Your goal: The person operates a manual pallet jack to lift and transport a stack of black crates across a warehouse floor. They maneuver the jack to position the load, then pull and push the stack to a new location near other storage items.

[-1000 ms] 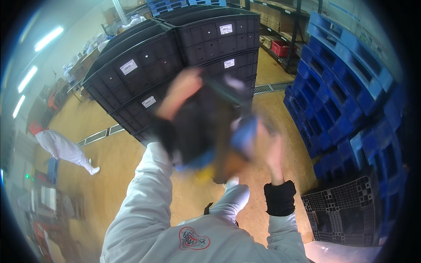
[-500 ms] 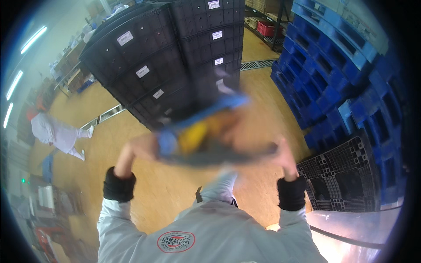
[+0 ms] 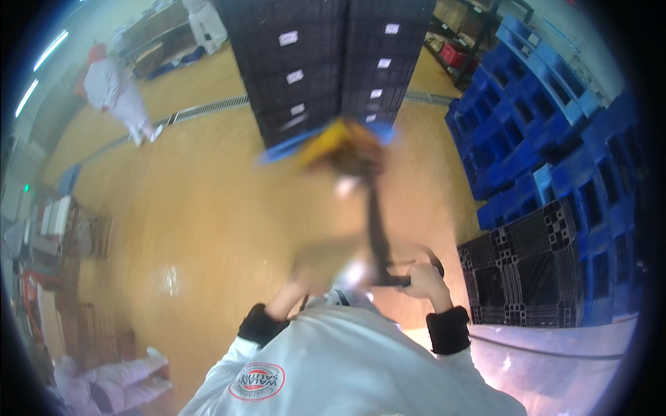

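Observation:
My right hand (image 3: 425,283) is closed around the black grip of a handle (image 3: 375,222) close in front of my body. The handle's shaft runs forward to the yellow head of a pallet jack (image 3: 338,142), which is blurred. My left hand (image 3: 303,284) is bent in front of my waist, near the other side of the handle; motion smears its fingers. Beyond the jack, tall stacks of black crates (image 3: 305,57) with white labels stand over a blue pallet (image 3: 279,150), whose near edge shows behind the yellow head.
Blue pallets (image 3: 496,128) are stacked along the right, with a black pallet (image 3: 522,274) leaning before them. A floor drain (image 3: 208,109) crosses behind the crates. One person in white (image 3: 118,90) walks at far left; another (image 3: 114,388) is at lower left. Shelving (image 3: 472,35) stands behind.
The handle and both hands have come down nearer my body. My view has shifted, so the crates appear farther off. A second person has come into view at lower left.

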`<state>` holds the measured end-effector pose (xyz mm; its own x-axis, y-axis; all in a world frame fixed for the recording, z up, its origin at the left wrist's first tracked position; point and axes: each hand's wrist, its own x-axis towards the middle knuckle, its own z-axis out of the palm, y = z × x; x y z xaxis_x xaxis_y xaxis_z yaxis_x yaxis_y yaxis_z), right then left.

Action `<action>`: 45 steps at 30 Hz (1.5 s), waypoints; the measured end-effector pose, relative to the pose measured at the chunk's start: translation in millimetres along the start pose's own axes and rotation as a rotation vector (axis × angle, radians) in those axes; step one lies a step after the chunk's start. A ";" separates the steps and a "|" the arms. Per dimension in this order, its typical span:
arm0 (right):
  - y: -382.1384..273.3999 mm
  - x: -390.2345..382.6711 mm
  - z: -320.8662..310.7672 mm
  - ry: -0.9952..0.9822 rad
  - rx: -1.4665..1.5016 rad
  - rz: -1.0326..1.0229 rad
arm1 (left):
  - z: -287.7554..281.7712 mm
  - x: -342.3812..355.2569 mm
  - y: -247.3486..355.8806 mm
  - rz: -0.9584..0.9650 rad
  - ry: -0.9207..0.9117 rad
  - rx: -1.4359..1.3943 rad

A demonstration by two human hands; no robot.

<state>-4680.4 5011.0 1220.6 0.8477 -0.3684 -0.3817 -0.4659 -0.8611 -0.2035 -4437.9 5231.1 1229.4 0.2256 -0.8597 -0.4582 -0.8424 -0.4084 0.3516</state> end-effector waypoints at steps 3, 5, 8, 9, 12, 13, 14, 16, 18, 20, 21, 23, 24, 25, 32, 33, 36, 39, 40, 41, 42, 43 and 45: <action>-31.4 -32.2 43.7 -0.024 0.048 0.083 | 51.2 -25.1 -15.9 0.004 0.071 -0.005; -33.1 -37.6 44.5 -0.019 0.095 0.082 | 51.5 -33.5 -10.6 0.006 0.080 -0.047; -28.0 -18.7 2.9 -0.181 0.057 0.067 | 54.9 -23.5 -15.4 -0.015 0.225 -0.018; -20.1 -14.2 -19.6 -0.161 0.068 0.083 | 40.4 -8.1 -6.9 -0.018 0.263 -0.038; -3.3 9.8 -62.4 -0.032 0.111 0.102 | -12.8 18.7 -5.5 0.011 0.335 -0.084; 4.1 19.2 -76.2 0.038 0.113 0.086 | -30.0 30.0 -4.7 0.043 0.362 -0.106; 14.7 30.6 -90.7 0.086 0.134 0.033 | -49.0 41.6 -2.8 0.043 0.381 -0.107; 40.0 54.2 -124.2 0.187 0.166 -0.069 | -89.3 68.0 3.4 0.043 0.427 -0.114; 63.9 75.1 -161.0 0.262 0.202 -0.112 | -130.7 91.9 16.1 0.030 0.408 -0.114; 89.5 97.3 -195.2 0.272 0.221 -0.199 | -161.5 118.8 17.4 0.012 0.429 -0.109; 100.5 110.6 -208.2 0.259 0.231 -0.244 | -179.9 134.3 19.1 0.034 0.475 -0.113; 120.6 139.2 -233.5 0.225 0.259 -0.353 | -207.7 162.5 18.3 0.033 0.610 -0.058; 126.9 146.2 -250.8 0.293 0.287 -0.390 | -215.7 173.3 16.5 0.006 0.698 0.002; 140.6 153.4 -263.9 0.330 0.277 -0.445 | -220.6 186.5 17.7 -0.003 0.704 -0.018; 239.7 180.3 -256.9 0.607 0.288 -0.758 | -214.6 224.2 74.5 -0.181 0.636 -0.039; 241.6 191.9 -236.4 0.329 0.516 -0.779 | -213.2 225.5 82.1 -0.201 0.617 -0.025; 263.4 204.0 -195.3 -0.189 0.805 -0.835 | -217.5 224.7 104.4 -0.235 0.571 0.015; 292.9 204.2 -227.9 -0.496 0.701 -0.852 | -205.3 223.4 107.8 -0.274 0.554 0.006; 303.0 201.4 -243.8 -0.497 0.697 -0.841 | -206.8 226.5 114.1 -0.287 0.546 0.007; 312.0 199.8 -256.1 -0.496 0.694 -0.829 | -208.7 229.8 119.6 -0.299 0.537 0.009; 320.6 199.4 -264.2 -0.494 0.692 -0.816 | -210.9 233.6 124.3 -0.310 0.527 0.012; 329.4 200.3 -272.7 -0.448 0.653 -0.827 | -217.0 237.1 132.5 -0.319 0.522 0.023; 348.4 205.3 -290.4 -0.355 0.580 -0.847 | -228.8 243.9 148.5 -0.339 0.510 0.047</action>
<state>-4595.0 4533.6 1333.2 0.8719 0.4703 -0.1366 0.1082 -0.4569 -0.8829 -4396.0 4890.6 1356.6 0.6810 -0.7273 -0.0857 -0.7007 -0.6811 0.2125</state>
